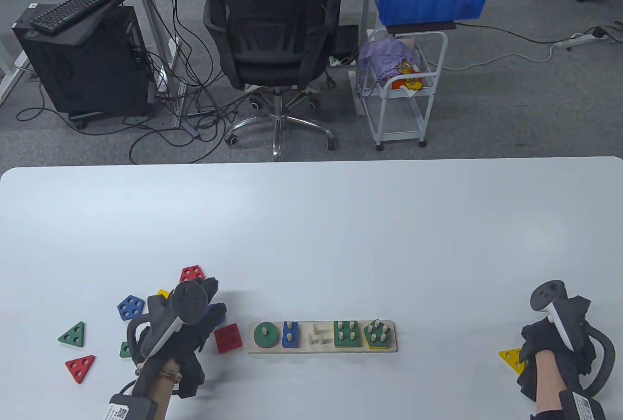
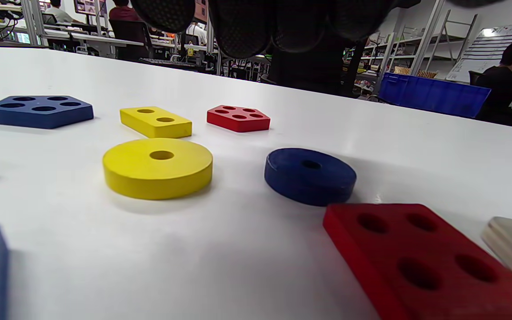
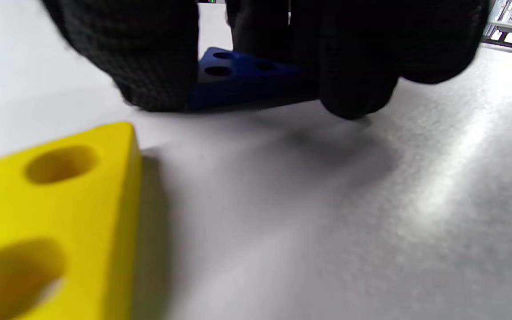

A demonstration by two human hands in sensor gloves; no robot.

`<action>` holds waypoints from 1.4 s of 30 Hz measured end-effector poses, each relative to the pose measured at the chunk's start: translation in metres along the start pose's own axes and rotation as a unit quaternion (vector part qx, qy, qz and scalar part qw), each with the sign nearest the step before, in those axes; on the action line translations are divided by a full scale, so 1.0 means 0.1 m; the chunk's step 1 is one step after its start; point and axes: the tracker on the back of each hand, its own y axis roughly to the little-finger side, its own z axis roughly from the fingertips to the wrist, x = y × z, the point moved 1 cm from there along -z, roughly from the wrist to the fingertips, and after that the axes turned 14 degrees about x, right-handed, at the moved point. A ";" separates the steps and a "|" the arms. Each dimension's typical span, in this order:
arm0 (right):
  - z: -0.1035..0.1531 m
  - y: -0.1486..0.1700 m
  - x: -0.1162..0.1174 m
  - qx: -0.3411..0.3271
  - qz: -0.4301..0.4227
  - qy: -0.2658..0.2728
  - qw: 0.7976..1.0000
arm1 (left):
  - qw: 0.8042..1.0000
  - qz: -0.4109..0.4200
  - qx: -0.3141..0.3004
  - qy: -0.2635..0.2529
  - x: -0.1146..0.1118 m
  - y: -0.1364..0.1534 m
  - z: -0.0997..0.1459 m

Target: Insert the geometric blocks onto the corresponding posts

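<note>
The right hand (image 1: 559, 347), low at the table's right, has its gloved fingers (image 3: 354, 66) curled down over a flat blue wooden triangle block with three holes (image 3: 247, 75), thumb on one side and fingertips on the other, so it is grasping that block against the white tabletop (image 1: 311, 235); a yellow wooden triangle block (image 1: 512, 359) lies just beside it. The left hand (image 1: 180, 327) hovers over the loose pieces on the left with nothing between its fingertips, which hang relaxed above a flat blue wooden disc (image 2: 310, 175), a yellow wooden disc (image 2: 158, 166) and a red square block with four holes (image 2: 420, 258). The pale wooden peg board (image 1: 322, 337) sits between the hands, already carrying a green disc, a blue rectangle, a green square and a green pentagon over yellow, while the three pegs for triangles (image 1: 319, 335) stand bare. The likely trouble is the blue triangle slipping from a shallow pinch as it lifts, or arriving rotated so its three holes miss the pegs and jam.
</note>
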 end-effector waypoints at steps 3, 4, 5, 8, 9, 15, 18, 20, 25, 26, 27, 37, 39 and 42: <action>-0.02 0.02 0.01 -0.003 -0.020 0.003 1.000 | 1.000 0.002 0.000 0.000 0.00 0.00 0.00; -0.02 0.02 0.01 -0.003 -0.018 0.002 1.000 | 1.000 0.002 0.000 0.000 0.00 0.00 0.00; -0.02 0.03 0.01 -0.005 -0.018 0.005 1.000 | 1.000 0.002 0.001 0.000 -0.01 0.00 0.00; -0.03 0.05 -0.01 -0.008 -0.024 0.035 0.999 | 1.000 0.000 0.000 0.001 -0.01 -0.01 0.00; -0.03 0.06 -0.01 -0.009 -0.026 0.039 0.999 | 1.000 0.000 -0.001 0.001 -0.01 -0.01 0.00; 0.23 0.03 -0.24 -0.121 -0.107 0.052 0.985 | 1.000 0.006 0.003 -0.003 0.02 0.01 0.01; 0.55 -0.10 -0.38 -0.254 -0.129 0.067 0.956 | 1.000 0.007 0.001 -0.004 0.03 0.00 0.02; 0.84 -0.20 -0.49 -0.313 -0.119 0.097 0.937 | 1.000 0.010 -0.001 -0.008 0.05 -0.01 0.04; 1.60 -0.59 -0.62 -0.473 -0.114 0.112 0.866 | 1.000 0.014 -0.003 -0.013 0.07 -0.01 0.05; 1.76 -0.67 -0.61 -0.501 -0.106 0.109 0.852 | 1.000 0.012 -0.003 -0.015 0.07 -0.01 0.05; 1.95 -0.77 -0.60 -0.531 -0.093 0.104 0.836 | 1.000 0.010 -0.002 -0.015 0.07 -0.01 0.05; 3.10 -1.46 -0.18 -0.680 0.025 0.073 0.729 | 1.000 0.004 -0.002 -0.012 0.07 -0.01 0.05; 3.20 -1.55 -0.09 -0.688 0.037 0.080 0.720 | 1.000 0.001 -0.003 -0.012 0.06 -0.01 0.06; 3.32 -1.67 0.05 -0.698 0.058 0.078 0.710 | 1.000 -0.001 -0.003 -0.011 0.06 -0.01 0.06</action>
